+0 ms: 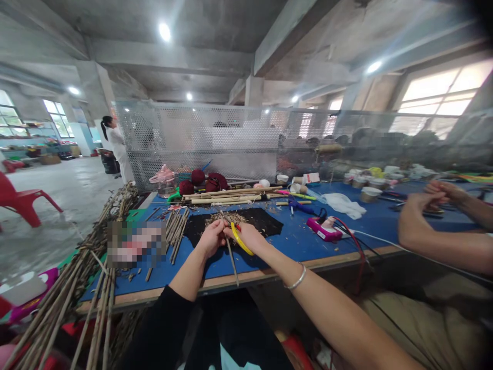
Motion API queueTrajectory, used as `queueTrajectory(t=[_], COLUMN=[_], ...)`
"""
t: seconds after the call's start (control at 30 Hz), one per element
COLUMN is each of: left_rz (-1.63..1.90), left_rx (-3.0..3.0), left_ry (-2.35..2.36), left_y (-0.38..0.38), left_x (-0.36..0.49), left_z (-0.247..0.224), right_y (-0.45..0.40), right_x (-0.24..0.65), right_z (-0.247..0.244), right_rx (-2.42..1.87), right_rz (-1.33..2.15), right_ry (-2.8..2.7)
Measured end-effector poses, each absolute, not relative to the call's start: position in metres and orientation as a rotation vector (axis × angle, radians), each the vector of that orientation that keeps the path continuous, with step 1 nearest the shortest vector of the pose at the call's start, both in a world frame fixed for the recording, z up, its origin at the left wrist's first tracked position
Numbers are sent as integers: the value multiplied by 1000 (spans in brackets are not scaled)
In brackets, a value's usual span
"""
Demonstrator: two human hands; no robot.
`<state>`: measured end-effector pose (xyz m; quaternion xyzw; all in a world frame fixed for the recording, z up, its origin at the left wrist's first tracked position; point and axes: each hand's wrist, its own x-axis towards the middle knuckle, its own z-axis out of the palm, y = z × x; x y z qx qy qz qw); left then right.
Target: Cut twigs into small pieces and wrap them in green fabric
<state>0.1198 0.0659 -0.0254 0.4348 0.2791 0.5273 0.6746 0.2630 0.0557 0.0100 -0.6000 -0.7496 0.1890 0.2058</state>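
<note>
Over a black cloth (271, 224) strewn with pale chips, both my hands work close together. My left hand (211, 239) is closed, its fingers pinching a thin twig (233, 264) that slants down past the table's front edge. Wrapped in my right hand (250, 237) is a hand tool with a curved yellow handle (239, 239); its working end is hidden between the hands, right by the twig. Wood shavings (215, 218) lie heaped just beyond my fingers. Left of the cloth, several cut sticks (177, 228) lie side by side.
Long bundled branches (73, 277) lean along the blue table's (292, 257) left end. Bamboo sticks (227, 198) and dark red yarn balls (198, 177) lie at the back. A magenta box (324, 229) with cables sits right. A co-worker's hands (431, 198) are at far right.
</note>
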Motion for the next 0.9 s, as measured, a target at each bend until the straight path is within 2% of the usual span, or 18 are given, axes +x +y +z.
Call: queueTrajectory(t=[0.37, 0.6, 0.7, 0.8, 0.9], left_rz=[1309, 1332, 1310, 1208, 968], left_rx=[924, 963, 1032, 1206, 1565], left_ry=[857, 926, 943, 1010, 1310], left_y=[68, 70, 68, 70, 79], left_x=[118, 120, 125, 124, 98], left_z=[-24, -29, -27, -9, 27], right_y=[61, 53, 52, 54, 52], right_x=[271, 267, 265, 264, 268], right_z=[-6, -4, -3, -2, -2], right_rx=[-1678, -1488, -1348, -1240, -1168], right_rz=[490, 987, 1030, 991, 910], right_ry=[-1919, -1772, -1674, -1675, -1665])
